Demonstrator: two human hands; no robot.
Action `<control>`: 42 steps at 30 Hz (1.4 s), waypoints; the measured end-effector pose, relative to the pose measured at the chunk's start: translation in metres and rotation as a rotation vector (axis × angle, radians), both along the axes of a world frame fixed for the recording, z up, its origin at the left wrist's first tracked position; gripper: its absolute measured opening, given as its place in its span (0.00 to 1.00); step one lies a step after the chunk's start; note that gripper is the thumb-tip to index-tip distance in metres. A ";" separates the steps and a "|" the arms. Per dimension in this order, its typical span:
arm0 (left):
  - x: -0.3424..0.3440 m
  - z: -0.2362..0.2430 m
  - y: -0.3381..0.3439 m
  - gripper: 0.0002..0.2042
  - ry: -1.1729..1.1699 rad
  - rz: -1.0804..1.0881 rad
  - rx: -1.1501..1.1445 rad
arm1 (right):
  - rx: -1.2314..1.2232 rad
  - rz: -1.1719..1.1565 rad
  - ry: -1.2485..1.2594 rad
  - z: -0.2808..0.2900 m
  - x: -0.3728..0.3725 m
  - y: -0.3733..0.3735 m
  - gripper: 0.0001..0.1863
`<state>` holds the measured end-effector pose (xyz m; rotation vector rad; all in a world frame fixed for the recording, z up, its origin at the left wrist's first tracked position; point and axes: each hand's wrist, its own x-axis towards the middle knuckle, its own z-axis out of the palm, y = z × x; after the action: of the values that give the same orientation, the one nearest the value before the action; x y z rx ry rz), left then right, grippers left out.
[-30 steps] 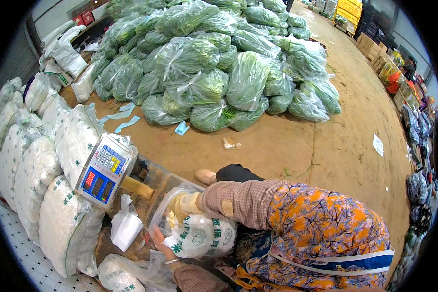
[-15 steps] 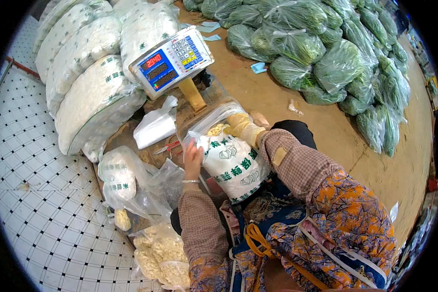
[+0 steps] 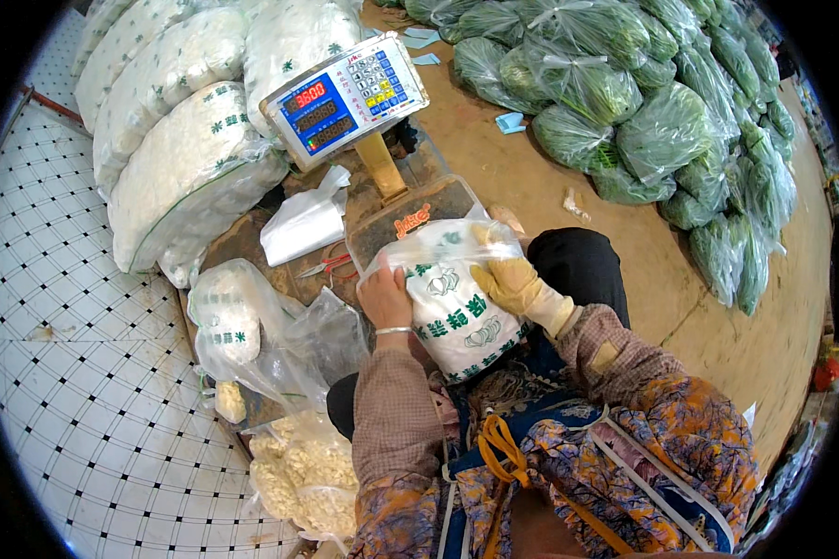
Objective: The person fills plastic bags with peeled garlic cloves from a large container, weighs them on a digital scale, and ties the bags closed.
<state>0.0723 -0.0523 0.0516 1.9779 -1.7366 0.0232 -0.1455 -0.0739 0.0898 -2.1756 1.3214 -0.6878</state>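
A filled white plastic bag with green print and garlic drawings [image 3: 461,312] stands tilted toward me, between my knees and the weighing scale's platform [image 3: 373,219]. My left hand [image 3: 385,300], bare with a bracelet at the wrist, is closed on the bag's upper left edge. My right hand [image 3: 524,291], in a pale yellow glove, pinches the upper right side near the mouth. The clear top of the bag is stretched between both hands; its contents are hidden behind the print.
The scale's display head [image 3: 345,98] rises on a post behind the platform. Red-handled scissors [image 3: 326,266] and white plastic bags [image 3: 306,224] lie left of it. A bag of peeled garlic cloves [image 3: 303,470] lies lower left. Large stacked sacks [image 3: 191,163] and bagged greens [image 3: 615,112] stand beyond.
My right hand has come down from the bag's mouth to its right side. The top has been drawn up, hiding the pale cloves seen there before. The display reading has changed.
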 end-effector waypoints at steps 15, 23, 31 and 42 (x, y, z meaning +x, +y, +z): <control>-0.018 0.025 0.062 0.29 0.142 0.065 -0.139 | 0.544 -0.133 0.162 -0.022 0.010 -0.028 0.38; 0.007 -0.012 0.054 0.12 0.895 0.364 0.045 | 0.636 0.041 0.294 -0.011 0.020 -0.025 0.36; -0.023 0.020 0.056 0.03 0.617 0.163 -0.134 | 0.379 0.459 0.121 -0.056 0.037 -0.078 0.24; -0.020 0.047 0.072 0.07 0.109 0.088 -0.205 | 0.571 -0.139 -0.728 -0.069 0.012 -0.065 0.20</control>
<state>0.0527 0.0196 0.0987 1.8685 -1.5150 0.1164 -0.1334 -0.1392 0.0205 -1.2149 1.0878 -0.9035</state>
